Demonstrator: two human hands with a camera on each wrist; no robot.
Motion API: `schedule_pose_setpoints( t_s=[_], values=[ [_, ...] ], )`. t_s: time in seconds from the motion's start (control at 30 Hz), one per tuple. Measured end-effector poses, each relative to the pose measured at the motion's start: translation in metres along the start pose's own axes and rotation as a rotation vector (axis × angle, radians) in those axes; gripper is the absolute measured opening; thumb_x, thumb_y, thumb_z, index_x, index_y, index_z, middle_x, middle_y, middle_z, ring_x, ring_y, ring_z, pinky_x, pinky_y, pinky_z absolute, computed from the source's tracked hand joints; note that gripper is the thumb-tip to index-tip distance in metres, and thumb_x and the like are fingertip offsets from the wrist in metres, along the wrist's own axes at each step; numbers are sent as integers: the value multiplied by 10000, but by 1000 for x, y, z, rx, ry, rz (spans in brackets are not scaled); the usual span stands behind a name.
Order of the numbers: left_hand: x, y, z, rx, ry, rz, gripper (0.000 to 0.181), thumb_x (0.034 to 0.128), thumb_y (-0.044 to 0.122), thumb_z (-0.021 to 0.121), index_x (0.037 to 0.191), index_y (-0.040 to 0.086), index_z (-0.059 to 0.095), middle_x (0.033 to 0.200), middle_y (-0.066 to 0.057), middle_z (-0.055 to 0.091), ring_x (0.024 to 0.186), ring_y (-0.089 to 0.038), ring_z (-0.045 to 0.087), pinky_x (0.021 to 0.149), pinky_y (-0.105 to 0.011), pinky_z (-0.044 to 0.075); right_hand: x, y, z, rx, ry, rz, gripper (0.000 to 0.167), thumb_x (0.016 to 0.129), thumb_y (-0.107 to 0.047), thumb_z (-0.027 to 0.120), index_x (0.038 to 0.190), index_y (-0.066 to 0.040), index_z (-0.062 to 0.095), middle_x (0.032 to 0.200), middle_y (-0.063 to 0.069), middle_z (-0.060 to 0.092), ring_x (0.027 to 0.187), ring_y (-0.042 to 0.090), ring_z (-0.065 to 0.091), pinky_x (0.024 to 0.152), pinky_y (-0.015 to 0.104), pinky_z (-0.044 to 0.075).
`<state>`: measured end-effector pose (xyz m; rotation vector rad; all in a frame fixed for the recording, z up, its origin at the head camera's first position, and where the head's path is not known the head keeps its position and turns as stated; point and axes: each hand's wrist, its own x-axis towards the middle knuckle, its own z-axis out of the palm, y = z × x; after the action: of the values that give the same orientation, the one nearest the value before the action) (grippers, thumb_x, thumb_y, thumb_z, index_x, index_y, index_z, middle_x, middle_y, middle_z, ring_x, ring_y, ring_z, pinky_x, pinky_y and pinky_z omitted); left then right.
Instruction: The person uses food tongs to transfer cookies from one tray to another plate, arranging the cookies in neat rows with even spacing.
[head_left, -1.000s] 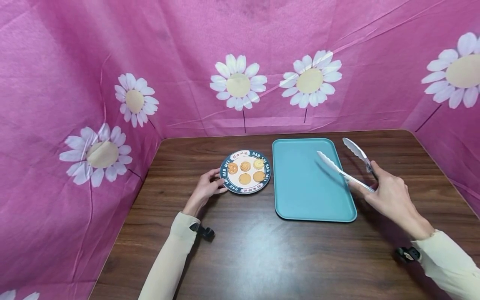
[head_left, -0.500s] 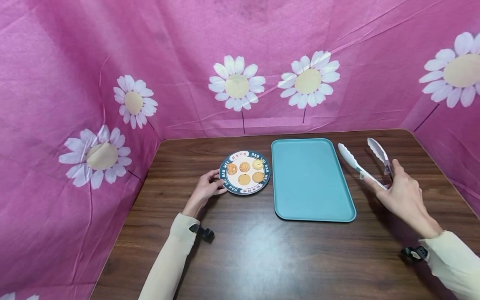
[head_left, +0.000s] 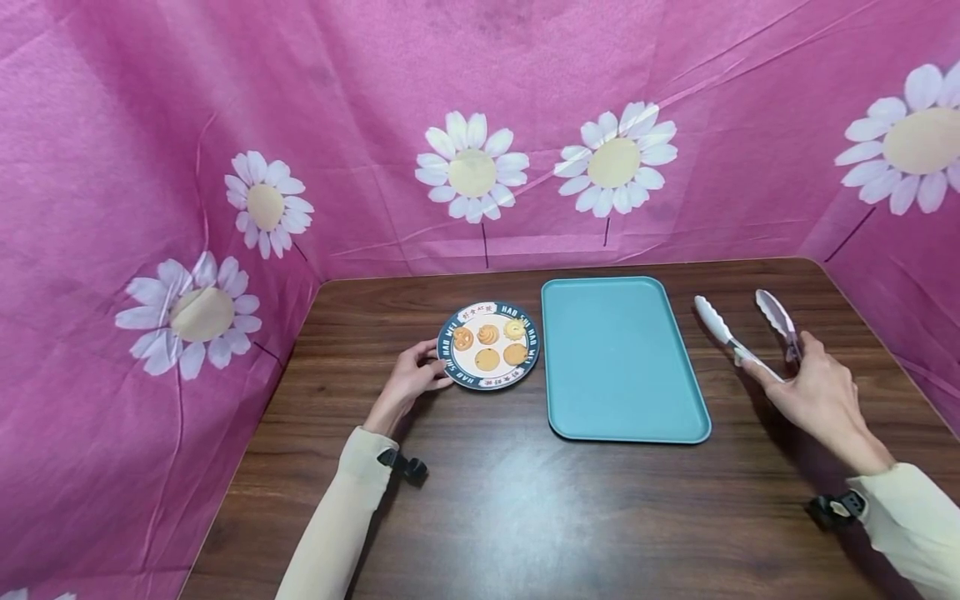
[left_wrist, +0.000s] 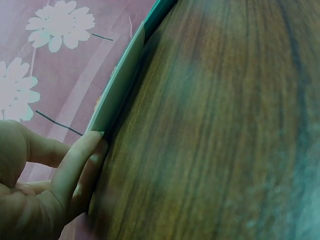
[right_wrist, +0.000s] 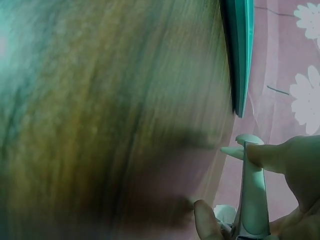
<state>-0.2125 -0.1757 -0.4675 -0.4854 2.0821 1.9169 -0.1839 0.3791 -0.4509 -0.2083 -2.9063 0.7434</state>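
Note:
My left hand point(head_left: 407, 377) holds the left edge of a round plate point(head_left: 487, 384) with a dark blue lettered rim. Several cookies point(head_left: 487, 334) lie on its white middle. In the left wrist view the thumb is on the rim of the plate point(left_wrist: 117, 87), seen edge-on. To the right of the tray, my right hand point(head_left: 825, 398) grips metal tongs point(head_left: 718, 325). Their two scalloped tips stand apart with nothing between them, pointing to the far side. The right wrist view shows fingers on the arms of the tongs point(right_wrist: 254, 200).
A turquoise rectangular tray point(head_left: 622, 358) lies between the plate and the tongs, bare on top. All stand on a dark wooden table point(head_left: 525, 517). Pink cloth point(head_left: 360, 125) with white daisies hangs behind and at both sides.
The right hand has carried the tongs to the right, from over the tray's right side to beyond its edge, and a little nearer. The left hand stays on the plate.

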Motion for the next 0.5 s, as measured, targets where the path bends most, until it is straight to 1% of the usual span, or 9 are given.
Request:
schedule_pose_setpoints(
  t_s=[0.03, 0.1, 0.33, 0.5],
  values=[
    [0, 0, 0, 3, 1, -2, 548, 1003, -61, 551, 1537, 44, 482, 1265, -165, 508, 936, -161, 661, 813, -226, 674, 0, 0, 0, -5, -1, 1, 649, 939, -510, 701, 1112, 75, 480, 934, 363, 563, 881, 675, 527, 635, 681, 407],
    [1, -1, 0, 10, 4, -5, 548, 1003, -57, 555, 1537, 46, 482, 1266, -161, 511, 935, -158, 661, 814, -228, 675, 0, 1, -1, -15, -4, 3, 637, 937, -513, 703, 1074, 72, 492, 931, 376, 573, 882, 677, 531, 638, 680, 408],
    [1, -2, 0, 14, 9, -2, 557, 996, -66, 557, 1538, 39, 479, 1263, -163, 511, 938, -162, 654, 821, -235, 676, 1, 2, -3, -37, -30, 22, 740, 946, -542, 678, 1175, 141, 508, 1067, 470, 563, 955, 714, 508, 675, 705, 413],
    [1, -1, 0, 10, 6, -2, 559, 994, -67, 557, 1537, 39, 478, 1263, -160, 510, 949, -164, 652, 818, -232, 676, 2, 2, -4, -46, -48, 24, 742, 952, -552, 667, 1166, 140, 507, 1091, 474, 555, 966, 713, 508, 667, 702, 419]
  ],
)
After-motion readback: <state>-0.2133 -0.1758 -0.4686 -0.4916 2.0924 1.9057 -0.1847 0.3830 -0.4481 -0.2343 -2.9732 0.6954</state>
